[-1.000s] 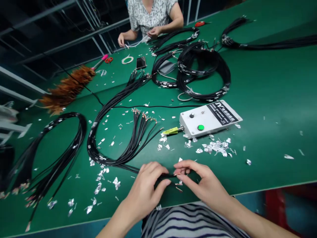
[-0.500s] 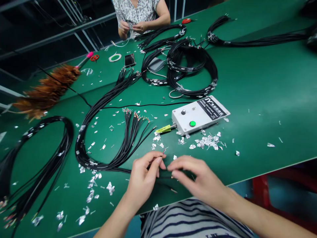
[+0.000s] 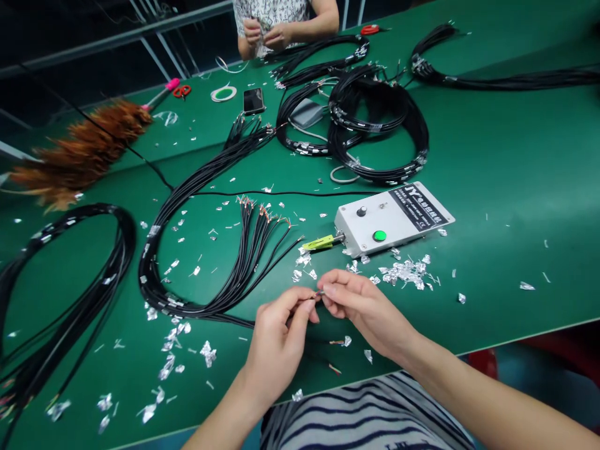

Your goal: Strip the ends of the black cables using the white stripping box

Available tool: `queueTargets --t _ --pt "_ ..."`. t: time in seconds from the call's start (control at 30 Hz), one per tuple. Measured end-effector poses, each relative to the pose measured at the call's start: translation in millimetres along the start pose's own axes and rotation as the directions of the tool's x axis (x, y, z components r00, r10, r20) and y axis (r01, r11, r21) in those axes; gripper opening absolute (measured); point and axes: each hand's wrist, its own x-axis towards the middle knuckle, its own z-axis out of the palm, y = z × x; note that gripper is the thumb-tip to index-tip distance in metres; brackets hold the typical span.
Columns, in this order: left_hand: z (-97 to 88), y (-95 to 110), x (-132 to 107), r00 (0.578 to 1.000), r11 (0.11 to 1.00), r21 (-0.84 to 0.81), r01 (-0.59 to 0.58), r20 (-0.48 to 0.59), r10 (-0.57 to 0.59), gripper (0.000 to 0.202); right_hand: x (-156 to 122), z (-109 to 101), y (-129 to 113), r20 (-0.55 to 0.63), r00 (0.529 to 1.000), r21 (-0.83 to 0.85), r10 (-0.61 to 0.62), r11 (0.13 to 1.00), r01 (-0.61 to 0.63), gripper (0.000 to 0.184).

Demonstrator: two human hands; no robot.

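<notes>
My left hand [image 3: 284,328] is closed in a pinch on a thin black cable close to its stripped end [image 3: 319,294]. Meeting it from the right, my right hand [image 3: 363,307] pinches the tip of that same end between thumb and fingers. The cable runs left beneath my left hand toward a curved bundle of black cables [image 3: 157,262], whose bared copper ends [image 3: 265,212] fan out above. Below my hands, two more cable ends with coloured wires [image 3: 334,368] lie near the table edge. Beyond them sits a white control box [image 3: 370,215] with a green button and a yellow-green clip [image 3: 319,242].
Foil scraps [image 3: 405,273] litter the green table [image 3: 506,162]. More cable coils [image 3: 417,140] lie beyond the box, and another bundle [image 3: 124,250] at left. A feather duster [image 3: 94,147], red scissors [image 3: 182,92] and a phone [image 3: 254,100] are farther back. A co-worker's hands [image 3: 267,36] work opposite.
My right hand has moved up and left to the cable end and closed on its tip. My left hand keeps its pinch. The view has shifted slightly.
</notes>
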Motion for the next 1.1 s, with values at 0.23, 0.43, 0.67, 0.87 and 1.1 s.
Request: queueTargets --t 0.23,0.43,0.67,0.87,1.1 --pt "1.5 1.6 1.4 0.999 0.999 0.021 -0.044 -0.015 0.044 0.017 -6.1 -9.1 -0.1 -0.054 0.998 -0.04 -0.032 0.999 0.03 0.035" --pt "2.2 1.4 0.7 0.999 0.998 0.044 -0.042 -0.006 0.042 0.016 -5.0 -5.4 1.6 -0.005 1.0 -0.001 -0.016 1.0 0.016 0.035" --pt "2.5 1.7 -3.9 0.997 0.993 0.094 -0.075 -0.027 0.078 0.016 -5.0 -1.9 4.0 0.021 0.999 0.084 0.026 0.996 -0.028 0.035" --pt "4.4 -0.9 -4.5 0.994 0.99 0.106 -0.089 -0.052 0.095 0.013 -9.1 -6.7 2.4 0.015 1.0 0.013 0.001 1.0 -0.001 0.034" --pt "4.7 -1.5 -4.4 0.993 0.987 0.132 -0.096 -0.052 0.104 0.013 -9.3 -8.0 4.6 0.024 1.0 0.059 -0.017 0.998 0.016 0.035"
